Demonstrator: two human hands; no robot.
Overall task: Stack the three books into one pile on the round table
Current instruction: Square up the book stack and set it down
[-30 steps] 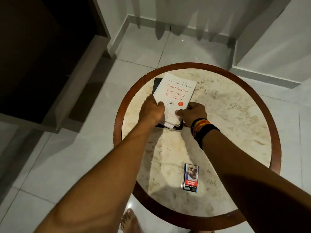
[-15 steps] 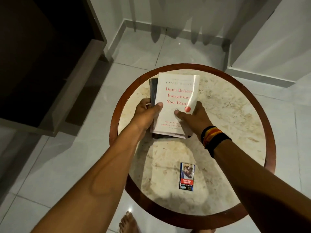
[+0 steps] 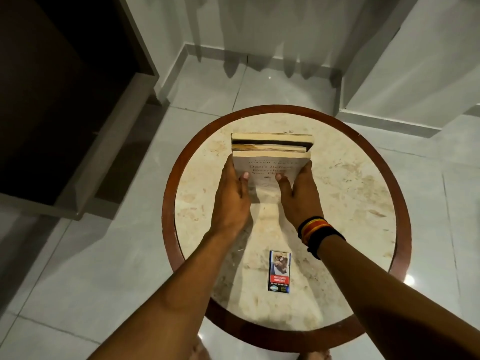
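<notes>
While the left hand [image 3: 230,196] and right hand [image 3: 298,196] are clamping the three books [image 3: 270,157] from either side, the stack is standing on edge above centre frame, long axis crosswise, needing tipping flat onto the worktop [image 3: 350,203]

Left hand [image 3: 232,193] and right hand [image 3: 298,194] clamp inward, thumbs up.

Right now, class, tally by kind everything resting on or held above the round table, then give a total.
Books: 3, held together on edge between the left hand and right hand
Small printed packet: 1, lying flat near the table front edge
Total: 4
</notes>
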